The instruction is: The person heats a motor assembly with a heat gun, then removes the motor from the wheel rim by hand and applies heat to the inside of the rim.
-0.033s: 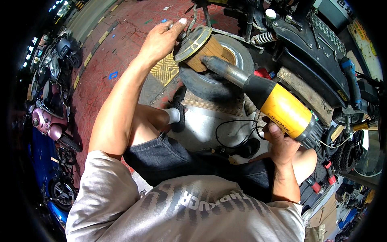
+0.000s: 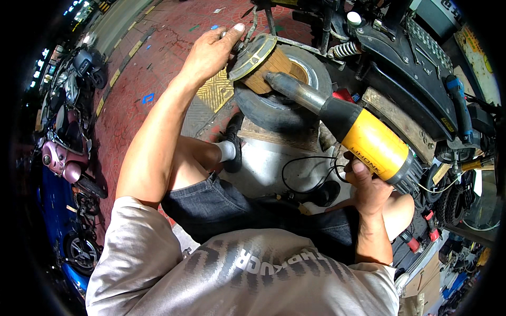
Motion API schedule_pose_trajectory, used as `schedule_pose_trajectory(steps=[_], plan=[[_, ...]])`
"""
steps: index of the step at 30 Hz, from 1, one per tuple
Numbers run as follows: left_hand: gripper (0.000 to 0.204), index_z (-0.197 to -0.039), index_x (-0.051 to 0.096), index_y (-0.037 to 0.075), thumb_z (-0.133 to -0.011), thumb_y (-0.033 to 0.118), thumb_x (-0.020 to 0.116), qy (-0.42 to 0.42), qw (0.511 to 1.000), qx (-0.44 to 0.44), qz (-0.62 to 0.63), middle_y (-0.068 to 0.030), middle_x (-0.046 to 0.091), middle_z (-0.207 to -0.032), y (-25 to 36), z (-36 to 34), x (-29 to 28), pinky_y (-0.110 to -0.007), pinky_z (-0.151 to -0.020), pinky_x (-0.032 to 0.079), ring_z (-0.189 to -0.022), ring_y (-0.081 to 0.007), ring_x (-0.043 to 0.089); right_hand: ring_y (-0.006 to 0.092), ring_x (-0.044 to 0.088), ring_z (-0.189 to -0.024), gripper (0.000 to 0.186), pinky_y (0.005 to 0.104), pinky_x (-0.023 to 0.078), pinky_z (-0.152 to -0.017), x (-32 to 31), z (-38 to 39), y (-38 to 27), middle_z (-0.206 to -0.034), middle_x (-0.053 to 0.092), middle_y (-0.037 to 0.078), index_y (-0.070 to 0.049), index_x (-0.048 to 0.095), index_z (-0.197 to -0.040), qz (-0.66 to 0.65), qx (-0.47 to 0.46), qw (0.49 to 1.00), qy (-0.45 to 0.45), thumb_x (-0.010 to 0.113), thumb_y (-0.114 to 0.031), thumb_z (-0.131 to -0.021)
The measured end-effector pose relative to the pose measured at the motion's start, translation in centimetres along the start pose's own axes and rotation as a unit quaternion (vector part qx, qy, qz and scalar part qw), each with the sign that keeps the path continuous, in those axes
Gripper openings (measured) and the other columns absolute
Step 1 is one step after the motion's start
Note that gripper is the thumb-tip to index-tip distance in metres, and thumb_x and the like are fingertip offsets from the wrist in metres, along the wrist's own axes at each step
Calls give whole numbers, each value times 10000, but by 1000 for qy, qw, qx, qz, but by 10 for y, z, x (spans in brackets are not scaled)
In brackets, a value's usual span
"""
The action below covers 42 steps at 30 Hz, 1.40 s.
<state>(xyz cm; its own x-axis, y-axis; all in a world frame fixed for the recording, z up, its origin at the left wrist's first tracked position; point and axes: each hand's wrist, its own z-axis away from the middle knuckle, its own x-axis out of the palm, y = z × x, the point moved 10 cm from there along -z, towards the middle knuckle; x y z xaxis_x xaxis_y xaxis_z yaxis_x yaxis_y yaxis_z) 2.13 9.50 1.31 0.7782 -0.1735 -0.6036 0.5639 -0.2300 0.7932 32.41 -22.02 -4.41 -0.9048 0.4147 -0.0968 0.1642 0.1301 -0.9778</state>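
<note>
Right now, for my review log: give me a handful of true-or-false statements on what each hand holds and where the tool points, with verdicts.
1. The right hand grips a yellow and black heat gun. True.
2. The left hand rests flat on the person's knee. False: it holds a round pleated filter up by its rim.
3. The gun's metal nozzle points at the filter. True.
4. The filter lies on the red paving. False: it is held above a small tyre.
5. A pink scooter stands at the person's left. True.
</note>
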Motion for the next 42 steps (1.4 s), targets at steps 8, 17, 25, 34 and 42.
schedule_pose_trajectory(steps=[8,17,25,34,42], plan=[[610,-1053,723,-32,-1032,564,597,8,1000,10,20,-118,720,-892,4,2,1,-354,-776,543,-778,-172,665,204,661,-989,451,340,520,-916,-7,-5,-4,-1119,693,79,6,621,-1299,-51,-14,999,12,803,-201,-942],[577,-1022,733,-12,-1031,551,608,5,999,5,38,-87,696,-835,10,4,4,-338,-741,517,-752,-160,634,201,664,-900,483,329,536,-819,-3,0,2,-1100,700,111,-2,617,-1312,9,-17,1000,10,824,-185,-916],[623,-995,736,-16,-1021,589,588,26,999,22,-14,-131,718,-856,3,-1,-3,-393,-801,514,-819,-220,656,235,638,-1212,482,378,476,-1086,11,2,-2,-1322,678,98,-9,635,-1362,-13,14,999,-43,813,-116,-927],[626,-1032,739,-19,-1023,587,581,26,999,16,-41,-154,728,-881,4,0,-4,-389,-819,520,-843,-236,673,249,644,-1212,466,386,481,-1078,16,1,-13,-1321,684,110,-4,645,-1352,15,-26,998,-56,806,-141,-937],[629,-1061,737,-21,-1027,587,578,15,999,15,-25,-147,729,-890,9,3,0,-386,-823,522,-855,-226,674,247,648,-1208,459,386,487,-1069,16,4,-8,-1320,685,115,0,642,-1352,-7,12,998,-61,802,-123,-939]])
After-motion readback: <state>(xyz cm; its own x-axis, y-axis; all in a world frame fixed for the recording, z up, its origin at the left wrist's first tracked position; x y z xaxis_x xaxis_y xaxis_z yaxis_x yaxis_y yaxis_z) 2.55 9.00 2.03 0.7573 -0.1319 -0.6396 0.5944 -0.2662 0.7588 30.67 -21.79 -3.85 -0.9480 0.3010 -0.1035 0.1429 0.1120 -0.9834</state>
